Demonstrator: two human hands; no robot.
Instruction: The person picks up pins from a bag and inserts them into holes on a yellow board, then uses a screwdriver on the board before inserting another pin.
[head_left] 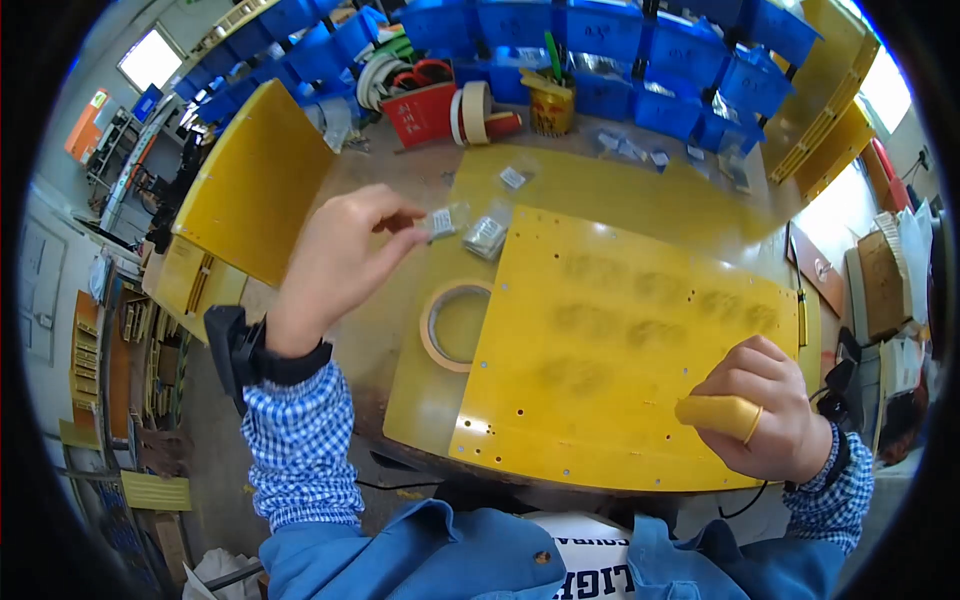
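My left hand [345, 255] is over the left of the bench, thumb and forefinger pinched at the edge of a small clear plastic bag [442, 223] with a white label. Beside it lie a second labelled bag [485, 238] and, farther back, a third [512, 177]. My right hand [755, 410] is closed above the right front of a drilled yellow board [590, 400]. A yellow finger cover [720, 413] sits on one of its digits. Anything inside that closed hand is hidden. Dark smudged marks show across the board.
A tape roll [432, 325] lies flat by the board's left edge. Behind are a red box [420, 115], upright tape rolls [474, 112], a yellow pot of tools [550, 105] and rows of blue bins [600, 35]. Yellow panels [255, 185] stand at the left and right.
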